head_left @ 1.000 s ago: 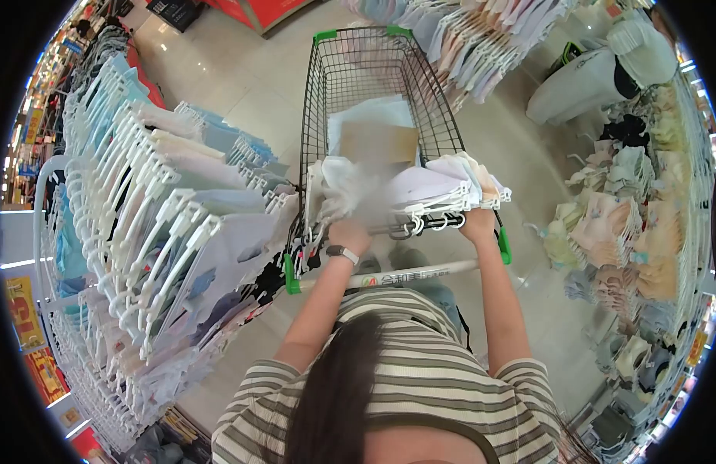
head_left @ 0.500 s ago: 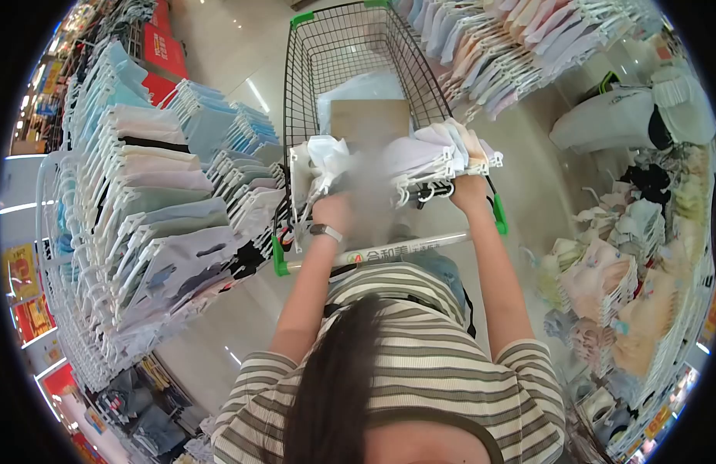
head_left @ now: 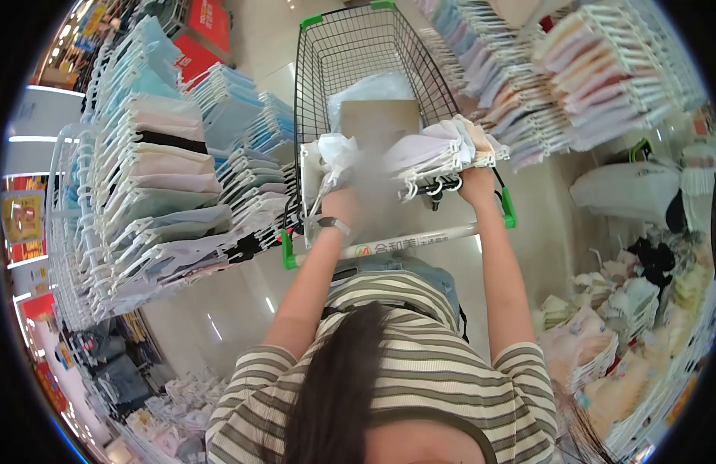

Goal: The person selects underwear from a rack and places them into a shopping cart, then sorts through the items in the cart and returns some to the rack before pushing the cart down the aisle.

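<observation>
Reaching past the handle (head_left: pixel 412 246), both hands sit at the near end of the cart (head_left: pixel 350 58); directions are on a dial centred in the view. Left hand (head_left: pixel 340 205), just off centre toward 11 o'clock: nearest the white cloth (head_left: pixel 338 151). Its fingers are lost in a grey blur (head_left: pixel 372 174); cannot tell how far it is closed, nor on what. Right hand (head_left: pixel 477 185), 2 o'clock: partly curled at the cart's edge, just below the hangers (head_left: pixel 443 164); fingertips hidden, hold uncertain.

Cart lies at 12 o'clock. Lilac clothes (head_left: pixel 427 147) lie across its near end, between the hands. Beyond them: box (head_left: pixel 385 114), then pale bag (head_left: pixel 369 87).

Outward: left rack (head_left: pixel 176 185), 10 o'clock; right rack (head_left: pixel 520 100), 2 o'clock; red sign (head_left: pixel 207 27), 11 o'clock; pale clothes (head_left: pixel 582 340), 4 o'clock.

Change over the last half second: right rack fills more of the view, and the pale clothes have slid lower. Cart, load and hands keep nearly the same places relative to the body. Inference: person and cart are advancing together, with the load riding along undisturbed.
</observation>
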The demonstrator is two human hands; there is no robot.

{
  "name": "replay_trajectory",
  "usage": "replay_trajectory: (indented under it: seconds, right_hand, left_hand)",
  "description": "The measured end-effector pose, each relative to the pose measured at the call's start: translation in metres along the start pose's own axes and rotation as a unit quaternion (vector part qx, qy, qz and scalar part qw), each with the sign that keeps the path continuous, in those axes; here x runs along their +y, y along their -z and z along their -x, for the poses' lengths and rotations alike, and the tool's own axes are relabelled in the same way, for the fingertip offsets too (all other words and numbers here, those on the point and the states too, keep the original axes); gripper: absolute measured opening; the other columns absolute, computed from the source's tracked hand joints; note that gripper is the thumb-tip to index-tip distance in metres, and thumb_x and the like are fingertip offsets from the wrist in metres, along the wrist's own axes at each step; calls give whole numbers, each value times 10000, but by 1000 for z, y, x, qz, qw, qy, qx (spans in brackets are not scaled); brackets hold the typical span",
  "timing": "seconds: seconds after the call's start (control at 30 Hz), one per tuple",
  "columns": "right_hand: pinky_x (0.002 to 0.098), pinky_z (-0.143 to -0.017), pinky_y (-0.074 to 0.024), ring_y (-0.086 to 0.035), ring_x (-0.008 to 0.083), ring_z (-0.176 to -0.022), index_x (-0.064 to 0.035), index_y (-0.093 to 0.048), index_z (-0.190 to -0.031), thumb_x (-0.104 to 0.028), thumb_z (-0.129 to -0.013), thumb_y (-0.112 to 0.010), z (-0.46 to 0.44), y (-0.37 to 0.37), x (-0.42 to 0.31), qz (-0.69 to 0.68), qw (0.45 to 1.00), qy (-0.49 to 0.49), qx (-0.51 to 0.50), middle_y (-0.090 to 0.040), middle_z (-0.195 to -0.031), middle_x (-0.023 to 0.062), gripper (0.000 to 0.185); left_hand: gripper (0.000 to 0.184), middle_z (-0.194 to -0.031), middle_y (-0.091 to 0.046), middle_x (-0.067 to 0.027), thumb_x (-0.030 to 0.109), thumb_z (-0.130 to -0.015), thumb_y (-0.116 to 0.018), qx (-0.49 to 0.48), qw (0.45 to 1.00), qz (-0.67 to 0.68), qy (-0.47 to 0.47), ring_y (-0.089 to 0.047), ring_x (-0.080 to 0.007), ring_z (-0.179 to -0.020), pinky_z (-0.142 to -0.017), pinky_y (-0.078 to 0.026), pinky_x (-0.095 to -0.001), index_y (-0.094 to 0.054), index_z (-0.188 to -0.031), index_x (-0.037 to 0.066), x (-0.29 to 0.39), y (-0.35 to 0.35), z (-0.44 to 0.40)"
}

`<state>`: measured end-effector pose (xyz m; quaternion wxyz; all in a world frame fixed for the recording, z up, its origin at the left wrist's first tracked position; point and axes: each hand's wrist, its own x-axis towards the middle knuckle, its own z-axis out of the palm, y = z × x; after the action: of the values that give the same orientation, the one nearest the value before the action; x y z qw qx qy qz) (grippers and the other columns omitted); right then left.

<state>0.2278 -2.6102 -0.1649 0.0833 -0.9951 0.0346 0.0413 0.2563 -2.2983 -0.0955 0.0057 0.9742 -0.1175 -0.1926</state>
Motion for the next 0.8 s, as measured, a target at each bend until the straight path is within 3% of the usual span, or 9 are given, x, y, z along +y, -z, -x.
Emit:
replay_trajectory:
  seconds: [0.27,0.53,0.63,0.73,0.8]
  right_hand:
    - [405,-551,-492,-619,311,-637,-69,-634,-711,-212,-670,-579,-73,5,-3,-33,996,58,52,-622,-683,133,158]
    - [422,-506,-476,-601,324,-571,-91,-638,-732,-266,-706,-581,-158,13,-5,-34,991,127,38,-620,-662,133,186]
    - [422,-509,-481,-599,330,-557,-78,-632,-691,-306,-696,-598,-190,18,-13,-49,984,132,104,-611,-636,139,231]
    - [421,-522,-486,-607,325,-571,-80,-633,-689,-314,-691,-601,-213,23,-16,-33,990,129,43,-615,-638,140,236]
    - [417,-529,-490,-613,324,-584,-85,-638,-694,-318,-690,-603,-232,18,-18,-30,989,141,40,-620,-644,141,235]
  left_hand:
    - [315,-745,-642,-106,359,-662,-649,-4,999,39,28,-619,-297,-708,-623,-479,-415,-611,-877,132,-4,35,-41]
    - [314,-739,-641,-103,429,-669,-641,46,991,105,67,-621,-293,-703,-625,-483,-411,-633,-757,128,-22,47,-101]
    - [341,-748,-643,-109,451,-663,-644,54,990,105,77,-623,-292,-708,-632,-486,-415,-644,-759,124,-31,53,-127]
    - [294,-731,-642,-114,403,-667,-641,95,989,89,64,-627,-291,-694,-622,-493,-408,-653,-719,114,-31,75,-137]
    - [230,-705,-641,-115,340,-663,-632,172,980,86,44,-630,-288,-667,-595,-500,-397,-658,-680,113,-31,95,-147]
